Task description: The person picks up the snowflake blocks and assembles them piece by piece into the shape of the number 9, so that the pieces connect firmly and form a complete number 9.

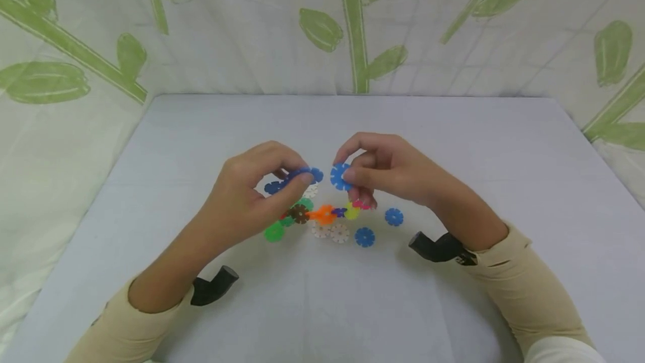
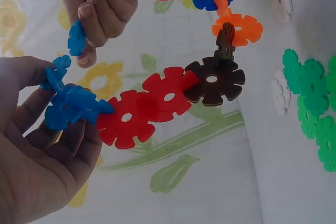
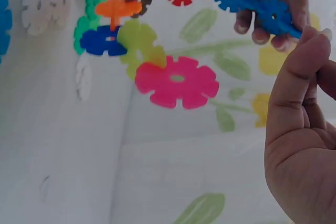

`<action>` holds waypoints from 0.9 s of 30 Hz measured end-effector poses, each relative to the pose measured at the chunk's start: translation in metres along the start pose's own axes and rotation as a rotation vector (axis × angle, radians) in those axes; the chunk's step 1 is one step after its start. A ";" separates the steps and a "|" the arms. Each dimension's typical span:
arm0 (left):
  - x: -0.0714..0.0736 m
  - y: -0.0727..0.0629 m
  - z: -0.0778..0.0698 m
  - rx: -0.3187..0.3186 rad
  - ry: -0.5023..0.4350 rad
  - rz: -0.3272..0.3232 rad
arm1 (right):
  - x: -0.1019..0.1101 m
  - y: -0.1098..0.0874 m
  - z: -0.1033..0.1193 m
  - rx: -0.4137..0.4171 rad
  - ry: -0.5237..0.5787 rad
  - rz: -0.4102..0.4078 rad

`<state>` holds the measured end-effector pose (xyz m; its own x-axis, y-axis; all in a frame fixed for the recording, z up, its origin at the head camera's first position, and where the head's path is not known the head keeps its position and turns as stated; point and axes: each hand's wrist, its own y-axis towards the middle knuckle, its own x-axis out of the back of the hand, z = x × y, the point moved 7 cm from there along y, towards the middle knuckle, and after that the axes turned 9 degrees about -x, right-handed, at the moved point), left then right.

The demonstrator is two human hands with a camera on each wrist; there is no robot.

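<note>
Right grip pinches 1 plain blue disc.

Your blue discs: smooth plastic | your right sleeve: matt cloth | tabletop: smooth, matt | far-edge curtain: creased sheeting

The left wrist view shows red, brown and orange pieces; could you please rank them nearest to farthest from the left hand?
1. Red pieces: joined to the blue pieces in the left hand.
2. Brown pieces: picture-right of the red.
3. Orange pieces: toward the picture's upper right, past the brown.
</note>
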<state>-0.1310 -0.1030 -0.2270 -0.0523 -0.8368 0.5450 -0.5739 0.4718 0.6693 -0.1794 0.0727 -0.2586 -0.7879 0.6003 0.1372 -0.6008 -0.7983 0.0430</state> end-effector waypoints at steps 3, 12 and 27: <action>-0.001 0.000 -0.002 -0.010 -0.004 -0.003 | -0.004 -0.001 0.000 -0.014 0.049 0.014; -0.004 0.000 -0.007 -0.077 -0.028 -0.009 | -0.012 0.002 -0.004 -0.024 0.135 0.082; -0.007 -0.001 -0.003 -0.012 -0.100 -0.014 | -0.018 0.003 -0.003 -0.010 0.178 0.047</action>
<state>-0.1278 -0.0969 -0.2300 -0.1261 -0.8667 0.4826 -0.5655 0.4625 0.6829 -0.1672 0.0594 -0.2636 -0.8263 0.5619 -0.0382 -0.5630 -0.8259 0.0303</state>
